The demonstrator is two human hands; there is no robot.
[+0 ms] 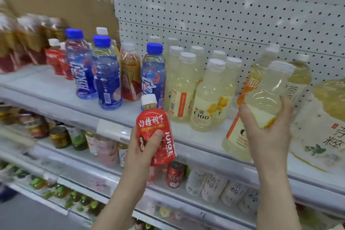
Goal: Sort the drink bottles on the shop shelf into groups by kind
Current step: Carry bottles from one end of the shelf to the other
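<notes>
My left hand (144, 147) grips a red juice bottle (155, 130) with a white cap, held upright in front of the shelf edge (112, 127). My right hand (268, 129) holds a pale yellow bottle (268, 91) with a white cap, tilted to the right above the shelf. Several pale yellow bottles (205, 97) stand grouped at the middle of the shelf. To their left stand three blue-capped blue bottles (106, 78) and an orange-brown tea bottle (130, 74). Small red bottles (57, 59) stand further left.
A white pegboard (224, 20) backs the shelf. Large pale bottles with leaf labels (321, 127) fill the right end. Blurred brown bottles (22, 41) crowd the far left. Lower shelves hold cans (174, 174), jars and more bottles. Bare shelf surface lies at front left (46, 87).
</notes>
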